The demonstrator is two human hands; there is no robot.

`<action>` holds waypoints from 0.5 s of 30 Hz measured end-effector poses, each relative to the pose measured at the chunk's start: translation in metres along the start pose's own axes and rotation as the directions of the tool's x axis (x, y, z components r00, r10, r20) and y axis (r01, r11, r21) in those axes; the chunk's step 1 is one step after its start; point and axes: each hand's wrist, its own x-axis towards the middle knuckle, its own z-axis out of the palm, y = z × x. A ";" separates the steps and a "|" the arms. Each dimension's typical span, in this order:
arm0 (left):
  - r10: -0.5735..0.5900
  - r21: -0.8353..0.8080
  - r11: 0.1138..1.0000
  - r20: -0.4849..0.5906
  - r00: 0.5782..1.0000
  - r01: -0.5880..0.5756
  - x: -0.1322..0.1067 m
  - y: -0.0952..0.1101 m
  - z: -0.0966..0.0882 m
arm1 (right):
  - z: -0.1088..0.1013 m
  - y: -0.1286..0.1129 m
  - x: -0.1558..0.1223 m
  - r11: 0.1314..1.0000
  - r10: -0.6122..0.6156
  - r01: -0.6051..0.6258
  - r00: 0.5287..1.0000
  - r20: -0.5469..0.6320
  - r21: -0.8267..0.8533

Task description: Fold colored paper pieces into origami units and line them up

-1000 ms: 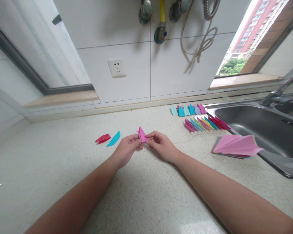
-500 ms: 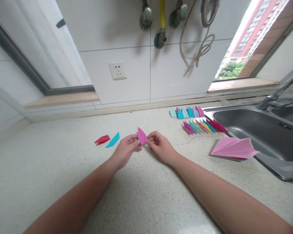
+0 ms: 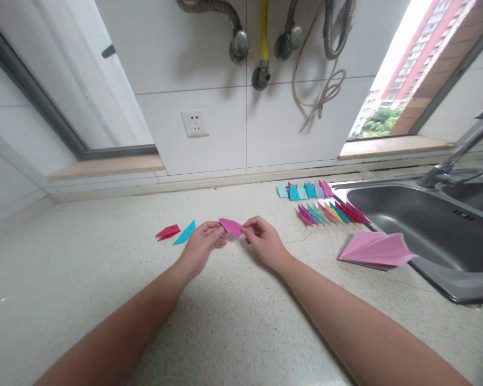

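Between my two hands is a small folded piece of magenta origami paper point(image 3: 231, 227), tilted so that one point aims right. My left hand point(image 3: 201, 244) pinches its left end, thumb on the near side. The fingertips of my right hand point(image 3: 262, 239) are closed on its right tip. Just left of my left hand lie a folded blue paper piece point(image 3: 184, 232) and a folded red paper piece point(image 3: 168, 231), flat on the speckled counter point(image 3: 233, 311).
At the right, a stack of pink-topped paper sheets point(image 3: 376, 250) lies by the steel sink point(image 3: 390, 195). Behind it are a row of multicoloured folded papers point(image 3: 332, 213) and a second row, mostly blue point(image 3: 306, 191). A tiled wall point(image 3: 213, 153) with a socket point(image 3: 194, 124) borders the counter.
The magenta paper has turned from standing upright to lying nearly sideways between my fingers. My left hand has shifted slightly left. The camera view has moved a little.
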 end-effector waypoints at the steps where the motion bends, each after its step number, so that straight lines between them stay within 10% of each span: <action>1: -0.001 0.033 0.999 0.014 1.000 0.000 0.000 0.000 0.000 | 0.000 0.000 0.000 1.000 -0.006 0.006 1.000 -0.010 -0.003; 10: 0.154 0.333 0.928 0.058 0.986 -0.164 0.008 0.024 0.020 | -0.010 -0.010 0.000 0.997 -0.045 0.048 0.998 -0.051 0.064; 15: 0.273 0.314 0.908 0.056 0.960 -0.276 0.042 0.040 0.052 | -0.043 -0.004 0.018 0.976 0.092 -0.007 0.922 -0.377 0.220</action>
